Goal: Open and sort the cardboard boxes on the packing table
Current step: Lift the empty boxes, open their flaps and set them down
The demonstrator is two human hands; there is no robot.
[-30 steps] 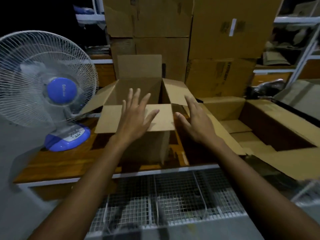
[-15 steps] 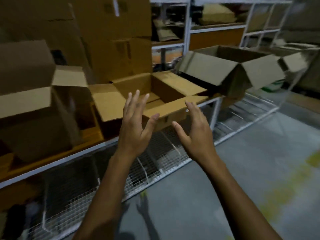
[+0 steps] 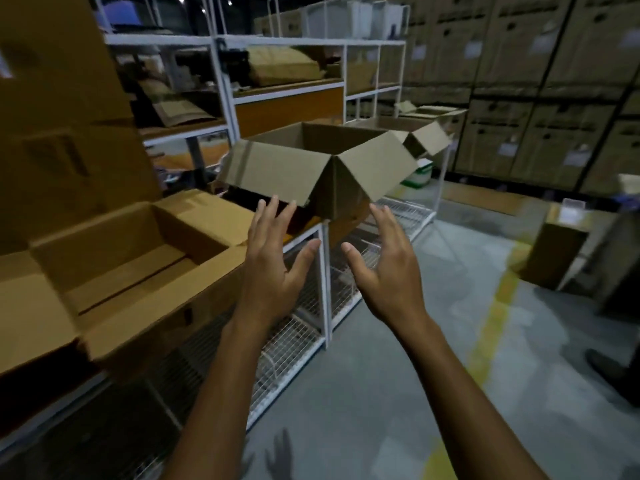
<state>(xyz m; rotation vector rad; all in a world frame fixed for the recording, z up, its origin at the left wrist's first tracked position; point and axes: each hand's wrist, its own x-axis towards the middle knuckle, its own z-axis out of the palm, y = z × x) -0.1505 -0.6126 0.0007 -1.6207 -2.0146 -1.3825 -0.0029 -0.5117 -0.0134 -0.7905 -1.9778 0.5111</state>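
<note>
So, both hands are up in mid-air w/ nothing in either. Left hand (image 3: 273, 271) & right hand (image 3: 384, 275) face palm to palm, fingers straight and spread, thumbs pointing inward w/ a gap btwn them.

The open box (image 3: 311, 168) sits just beyond the fingertips, higher in view, at the far end of the packing table (image 3: 324, 292). Its flaps are folded outward and one corner is turned toward the person. That corner falls approx. in line w/ the gap btwn the hands. The left fingertips overlap the lower edge of its left flap in view, but it's blurry there, so can't tell if they touch. The right fingertips lie just below the right flap.

A low box (image 3: 138, 265), also open, lies on the table to the left of the left hand, its front corner near that forearm. A third box (image 3: 427, 133) w/ flaps out stands farther back on the right.

Bkgd: white shelving (image 3: 221, 98), wire shelf (image 3: 294, 334) under the table, stacked cartons (image 3: 519, 98) along the back wall, yellow line (image 3: 491, 327) on the floor.
</note>
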